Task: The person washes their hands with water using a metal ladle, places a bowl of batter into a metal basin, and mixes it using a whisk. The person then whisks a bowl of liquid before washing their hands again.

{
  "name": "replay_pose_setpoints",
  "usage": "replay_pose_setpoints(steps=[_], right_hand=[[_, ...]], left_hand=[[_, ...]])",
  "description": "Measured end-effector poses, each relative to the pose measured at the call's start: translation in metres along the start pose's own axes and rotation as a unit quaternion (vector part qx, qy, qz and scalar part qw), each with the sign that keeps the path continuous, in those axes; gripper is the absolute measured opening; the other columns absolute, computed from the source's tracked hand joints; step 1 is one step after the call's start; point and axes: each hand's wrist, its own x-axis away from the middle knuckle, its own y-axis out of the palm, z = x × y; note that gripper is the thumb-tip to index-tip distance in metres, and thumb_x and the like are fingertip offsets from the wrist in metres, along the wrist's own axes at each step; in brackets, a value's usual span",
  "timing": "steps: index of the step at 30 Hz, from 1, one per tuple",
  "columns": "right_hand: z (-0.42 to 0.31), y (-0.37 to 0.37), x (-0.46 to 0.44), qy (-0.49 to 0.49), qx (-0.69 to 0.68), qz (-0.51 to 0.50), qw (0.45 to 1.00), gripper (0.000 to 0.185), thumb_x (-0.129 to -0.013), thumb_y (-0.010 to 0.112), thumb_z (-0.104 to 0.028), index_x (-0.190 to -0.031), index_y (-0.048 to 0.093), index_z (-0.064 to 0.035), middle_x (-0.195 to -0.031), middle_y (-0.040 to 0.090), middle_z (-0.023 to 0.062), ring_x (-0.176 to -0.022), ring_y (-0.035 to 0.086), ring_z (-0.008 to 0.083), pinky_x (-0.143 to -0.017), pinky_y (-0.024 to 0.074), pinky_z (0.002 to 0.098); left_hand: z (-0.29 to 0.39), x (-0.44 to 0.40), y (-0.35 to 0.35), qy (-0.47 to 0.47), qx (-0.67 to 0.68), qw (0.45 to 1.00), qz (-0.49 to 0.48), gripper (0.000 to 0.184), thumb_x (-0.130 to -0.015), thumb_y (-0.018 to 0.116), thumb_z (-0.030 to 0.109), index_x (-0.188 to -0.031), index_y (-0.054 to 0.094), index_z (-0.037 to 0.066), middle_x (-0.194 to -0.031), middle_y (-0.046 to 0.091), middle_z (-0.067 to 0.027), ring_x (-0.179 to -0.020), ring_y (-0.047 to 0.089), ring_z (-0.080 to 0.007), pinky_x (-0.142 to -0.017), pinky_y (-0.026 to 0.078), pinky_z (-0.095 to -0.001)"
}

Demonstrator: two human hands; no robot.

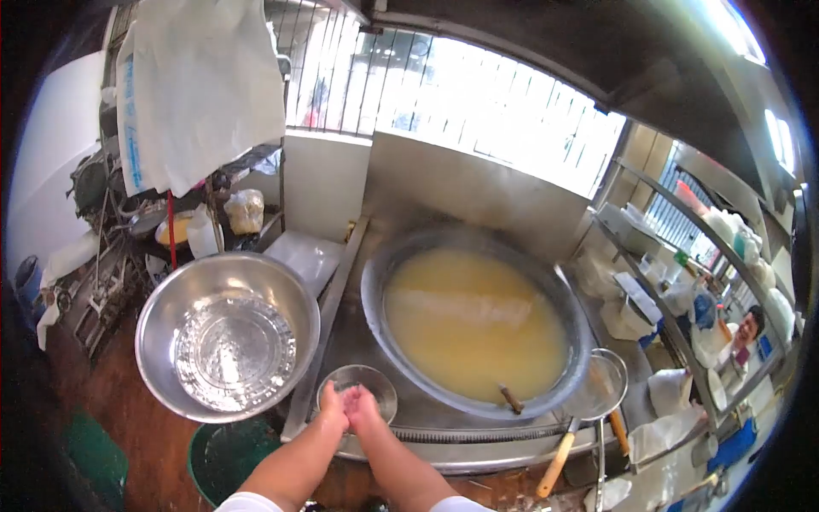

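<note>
My left hand (pixel 333 406) and my right hand (pixel 363 404) are close together, side by side, over a small metal bowl (pixel 381 389) on the stove's front edge. Both hands look loosely cupped, fingers extended away from me, and nothing can be made out in them. Left of them is a large shiny steel basin (pixel 164 346) with a wet-looking bottom. To the right sits a big round wok (pixel 375 314) filled with cloudy yellow liquid (pixel 473 316). A short brown handle (pixel 511 398) sticks out over its near rim.
A wire strainer (pixel 601 380) with a wooden handle (pixel 556 465) lies right of the wok. Below the basin stands a green tub (pixel 226 461). Metal racks (pixel 682 328) with bags and containers line the right, where another person (pixel 740 337) is visible.
</note>
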Motion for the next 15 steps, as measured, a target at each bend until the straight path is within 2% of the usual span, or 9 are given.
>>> replay_pose_setpoints(steps=[1,5,8,9,10,11,12,13,15], right_hand=[[-0.007,0.036,0.040,0.047,-0.109,0.045,0.992,0.035,-0.093,0.047,-0.034,-0.062,0.048,-0.0157,-0.056,0.051,0.0013,-0.041,0.046,0.0169,-0.039,0.0403,0.0290],[-0.022,0.039,0.059,0.285,0.030,-0.162,0.944,0.036,-0.092,0.047,-0.040,-0.061,0.046,-0.0209,-0.050,0.046,-0.0046,-0.034,0.036,0.0073,-0.031,0.0275,0.0216],[-0.023,0.034,0.067,0.194,0.242,-0.128,0.942,0.036,-0.092,0.046,-0.040,-0.061,0.046,-0.0208,-0.048,0.043,-0.0051,-0.032,0.032,0.0072,-0.030,0.0248,0.0216],[-0.028,0.006,0.033,0.157,0.333,-0.095,0.925,0.034,-0.092,0.046,-0.038,-0.069,0.056,-0.0143,-0.052,0.053,0.0034,-0.038,0.047,0.0177,-0.033,0.0346,0.0303],[-0.023,-0.002,0.034,0.002,0.506,-0.089,0.858,0.036,-0.091,0.046,-0.040,-0.073,0.059,-0.0115,-0.058,0.057,0.0069,-0.044,0.052,0.0202,-0.038,0.0391,0.0329],[-0.016,-0.007,0.040,-0.155,0.648,-0.081,0.741,0.040,-0.090,0.046,-0.042,-0.077,0.062,-0.0087,-0.063,0.060,0.0103,-0.050,0.057,0.0227,-0.044,0.0435,0.0355],[-0.011,-0.001,0.054,-0.304,0.753,-0.070,0.579,0.044,-0.090,0.046,-0.044,-0.080,0.065,-0.0059,-0.069,0.064,0.0137,-0.056,0.062,0.0252,-0.049,0.0480,0.0381],[-0.009,0.010,0.066,-0.313,0.835,0.019,0.451,0.045,-0.088,0.047,-0.042,-0.092,0.066,-0.0016,-0.088,0.066,0.0222,-0.084,0.065,0.0341,-0.071,0.0506,0.0422],[-0.016,0.024,0.062,-0.283,0.839,0.039,0.464,0.044,-0.086,0.046,-0.047,-0.093,0.068,-0.0093,-0.095,0.066,0.0182,-0.089,0.064,0.0357,-0.076,0.0494,0.0450]], left_hand=[[0.005,0.064,0.041,-0.003,0.047,0.998,0.049,0.047,-0.086,0.048,0.055,-0.083,0.062,0.010,-0.080,0.066,-0.0094,-0.073,0.064,-0.0236,-0.069,0.054,-0.0366],[0.022,0.049,0.007,-0.070,-0.125,0.979,-0.146,0.039,-0.081,0.057,0.053,-0.074,0.062,0.014,-0.060,0.059,-0.0023,-0.052,0.057,-0.0179,-0.052,0.051,-0.0336],[0.022,0.037,0.005,-0.132,-0.197,0.949,-0.208,0.038,-0.076,0.064,0.052,-0.071,0.059,0.015,-0.042,0.043,0.0050,-0.042,0.048,-0.0181,-0.047,0.045,-0.0398],[0.018,0.038,0.008,-0.102,-0.218,0.959,-0.152,0.037,-0.077,0.065,0.048,-0.072,0.058,0.013,-0.048,0.045,0.0026,-0.047,0.049,-0.0189,-0.049,0.044,-0.0379],[0.018,0.061,0.027,-0.074,-0.241,0.963,-0.095,0.035,-0.078,0.066,0.044,-0.073,0.057,0.011,-0.055,0.048,0.0003,-0.052,0.050,-0.0196,-0.052,0.044,-0.0360],[0.008,0.070,0.043,-0.027,-0.230,0.972,-0.029,0.035,-0.078,0.066,0.043,-0.073,0.057,0.010,-0.060,0.051,-0.0018,-0.055,0.051,-0.0201,-0.053,0.044,-0.0349],[0.004,0.073,0.052,0.020,-0.215,0.976,0.036,0.035,-0.079,0.066,0.042,-0.073,0.056,0.008,-0.065,0.054,-0.0039,-0.059,0.053,-0.0206,-0.055,0.044,-0.0339],[-0.001,0.034,0.032,0.103,-0.215,0.970,0.047,0.035,-0.081,0.066,0.038,-0.075,0.055,0.006,-0.076,0.056,-0.0078,-0.068,0.054,-0.0222,-0.061,0.045,-0.0358],[-0.008,-0.002,0.017,0.125,-0.149,0.977,0.085,0.036,-0.085,0.059,0.043,-0.079,0.058,0.007,-0.078,0.060,-0.0085,-0.069,0.057,-0.0233,-0.063,0.047,-0.0384]])
